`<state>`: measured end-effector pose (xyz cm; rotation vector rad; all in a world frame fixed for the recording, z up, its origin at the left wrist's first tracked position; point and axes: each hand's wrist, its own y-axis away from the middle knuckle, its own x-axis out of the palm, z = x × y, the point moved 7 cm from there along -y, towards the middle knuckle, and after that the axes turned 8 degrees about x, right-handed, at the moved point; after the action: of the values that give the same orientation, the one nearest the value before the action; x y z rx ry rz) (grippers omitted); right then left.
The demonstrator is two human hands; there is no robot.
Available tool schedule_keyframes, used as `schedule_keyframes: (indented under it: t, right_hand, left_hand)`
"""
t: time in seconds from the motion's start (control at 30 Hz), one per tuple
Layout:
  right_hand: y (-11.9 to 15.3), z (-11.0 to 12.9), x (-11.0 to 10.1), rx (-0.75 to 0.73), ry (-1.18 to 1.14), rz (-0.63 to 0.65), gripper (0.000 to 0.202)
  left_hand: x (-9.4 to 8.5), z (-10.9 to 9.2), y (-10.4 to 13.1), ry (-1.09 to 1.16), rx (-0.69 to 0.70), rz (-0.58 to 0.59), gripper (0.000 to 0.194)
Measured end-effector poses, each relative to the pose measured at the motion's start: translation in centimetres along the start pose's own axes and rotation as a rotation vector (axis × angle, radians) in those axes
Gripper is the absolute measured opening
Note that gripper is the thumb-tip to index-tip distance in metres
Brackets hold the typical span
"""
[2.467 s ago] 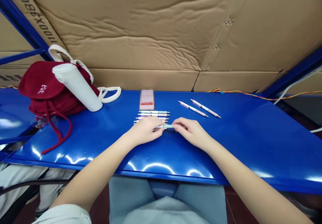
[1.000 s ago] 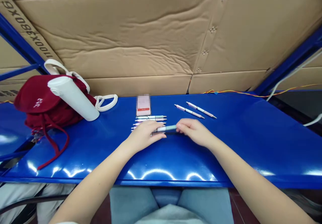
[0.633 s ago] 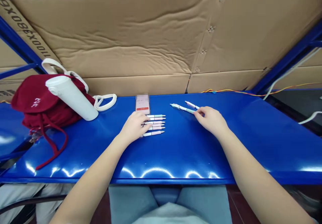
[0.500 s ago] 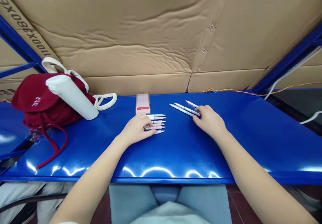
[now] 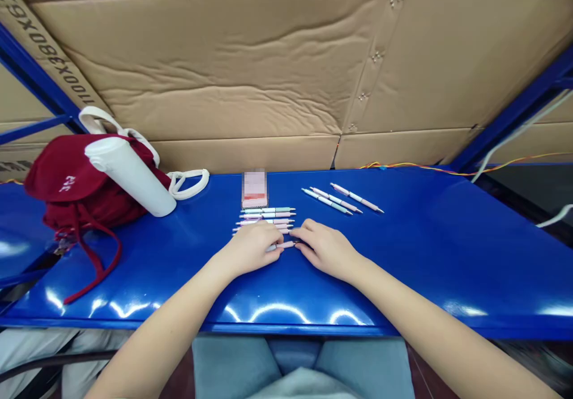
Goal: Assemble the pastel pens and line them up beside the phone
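Note:
A pale pink and white pen (image 5: pixel 287 245) lies nearest me at the front of a column of pens. My left hand (image 5: pixel 253 248) is closed on its rear part, thumb and fingers round the barrel. At the pen's tip, my right hand (image 5: pixel 329 249) has thumb and fingertips pinched together. Beyond my left hand, several pens (image 5: pixel 267 210) in white, pink and green lie side by side, tips to the right; the hand partly covers the nearer ones. Three more pens (image 5: pixel 357 197) lie slanted farther back on the right, untouched.
Behind the pens lies a pink card-like rectangle (image 5: pixel 254 191), partly blurred. A red bag (image 5: pixel 71 166) with a white bottle (image 5: pixel 132 175) leaning on it stands left on the blue table (image 5: pixel 447 255). Cardboard (image 5: pixel 233 106) walls the back; thin wires (image 5: pixel 416 166) run at the rear right.
My right hand has left the slanted pens and moved left and nearer, to the front pen's tip. My left hand has shifted slightly toward me, uncovering more of the column.

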<state>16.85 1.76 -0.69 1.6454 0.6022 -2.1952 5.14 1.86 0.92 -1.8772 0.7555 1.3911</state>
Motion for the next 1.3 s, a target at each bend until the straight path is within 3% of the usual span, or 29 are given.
schedule_keyframes:
  t: [0.3,0.53,0.77,1.17,1.3]
  right_hand:
    - [0.0,-2.4,-1.8,0.074,-0.269,-0.133,0.029]
    - [0.2,-2.0,-1.8,0.121,-0.341,0.007,0.033]
    - [0.6,-1.8,-1.2,0.054,-0.327,0.129,0.032]
    - [0.5,-1.4,-1.7,0.016,-0.24,-0.07,0.019]
    - [0.5,-1.6,-2.1,0.066,-0.27,-0.054,0.022]
  left_hand:
    - [-1.2,0.9,0.5,0.0,-0.106,-0.103,0.023]
    - [-1.8,0.8,0.6,-0.027,-0.053,-0.187,0.025]
    - [-1.1,0.4,0.5,-0.046,0.013,-0.132,0.027]
    - [-1.0,0.6,0.3,-0.034,-0.077,-0.051,0.025]
    - [-1.0,0.8,0.4,-0.03,-0.083,-0.061,0.026]
